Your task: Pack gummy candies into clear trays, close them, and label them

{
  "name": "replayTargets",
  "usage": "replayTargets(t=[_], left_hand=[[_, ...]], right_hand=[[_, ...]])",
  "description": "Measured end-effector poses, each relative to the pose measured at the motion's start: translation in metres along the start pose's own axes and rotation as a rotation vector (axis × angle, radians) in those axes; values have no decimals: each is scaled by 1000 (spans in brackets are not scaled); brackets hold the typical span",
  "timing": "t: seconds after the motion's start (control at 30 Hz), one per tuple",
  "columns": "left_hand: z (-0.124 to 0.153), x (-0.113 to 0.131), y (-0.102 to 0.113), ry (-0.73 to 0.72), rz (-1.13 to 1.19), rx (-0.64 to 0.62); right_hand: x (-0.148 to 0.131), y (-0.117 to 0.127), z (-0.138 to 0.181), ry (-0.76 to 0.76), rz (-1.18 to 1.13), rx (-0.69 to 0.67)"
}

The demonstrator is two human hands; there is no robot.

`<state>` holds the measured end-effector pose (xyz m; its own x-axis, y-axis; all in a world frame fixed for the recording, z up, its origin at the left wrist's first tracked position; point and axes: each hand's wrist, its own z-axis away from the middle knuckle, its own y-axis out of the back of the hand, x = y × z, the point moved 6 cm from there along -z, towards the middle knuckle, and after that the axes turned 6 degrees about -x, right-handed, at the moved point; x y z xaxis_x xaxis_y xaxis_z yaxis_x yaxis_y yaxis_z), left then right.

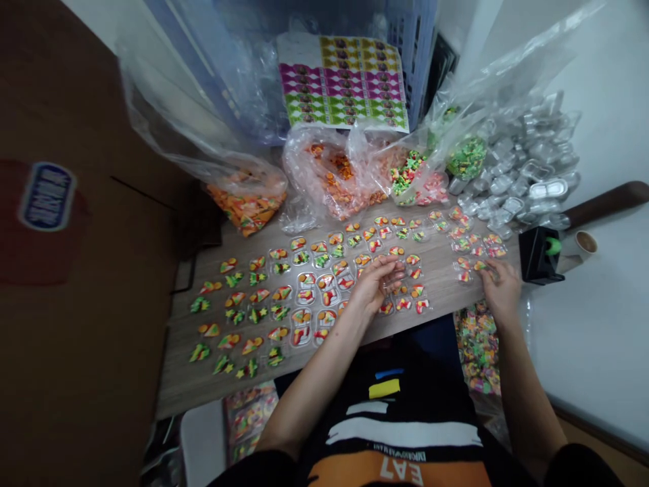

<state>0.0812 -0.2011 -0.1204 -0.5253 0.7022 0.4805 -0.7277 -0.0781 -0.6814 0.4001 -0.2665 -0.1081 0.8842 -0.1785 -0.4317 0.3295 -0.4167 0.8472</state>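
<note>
My left hand [378,284] is over the middle of the table, its fingers curled together above rows of filled clear plastic trays. A transparent edge seems to show at its fingertips, but I cannot make out what it is. Farther right, my right hand [503,291] pinches the edge of a small clear plastic container [478,265] with colourful pieces inside. That container lies in a group of similar filled ones at the table's right end. Left of my hands, filled trays [306,289] hold orange, red and green shaped pieces in two compartments each.
Open plastic bags of orange pieces [248,203] and mixed pieces [408,169] line the back. Empty clear containers [532,169] are heaped at back right, near a black tape dispenser [540,253]. A label sheet [345,81] leans against a blue crate [413,61].
</note>
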Motion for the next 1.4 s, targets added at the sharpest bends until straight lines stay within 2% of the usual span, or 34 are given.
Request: replayTargets(t=[0.07, 0.1, 0.17, 0.27, 0.37, 0.47, 0.77, 1.13, 1.4], left_hand=[[1, -1, 2, -2, 2, 24], [1, -1, 3, -3, 3, 36], [2, -2, 5, 6, 1, 53], [6, -1, 6, 18, -1, 50], [12, 7, 14, -3, 21, 74], [15, 15, 24, -32, 43, 122], [8, 18, 15, -5, 55, 91], [7, 13, 18, -7, 67, 108], [8, 14, 20, -16, 63, 100]], right_hand=[[-27, -7, -15, 17, -62, 38], [-44, -16, -24, 43, -114, 12], [-81, -41, -42, 145, -207, -100], [-124, -82, -61, 266, -173, -231], [-140, -115, -64, 315, -124, -343], [-137, -131, -57, 339, -129, -403], [-139, -132, -48, 388, -89, -431], [-124, -107, -57, 299, -6, -281], [-130, -108, -67, 192, 23, -172]])
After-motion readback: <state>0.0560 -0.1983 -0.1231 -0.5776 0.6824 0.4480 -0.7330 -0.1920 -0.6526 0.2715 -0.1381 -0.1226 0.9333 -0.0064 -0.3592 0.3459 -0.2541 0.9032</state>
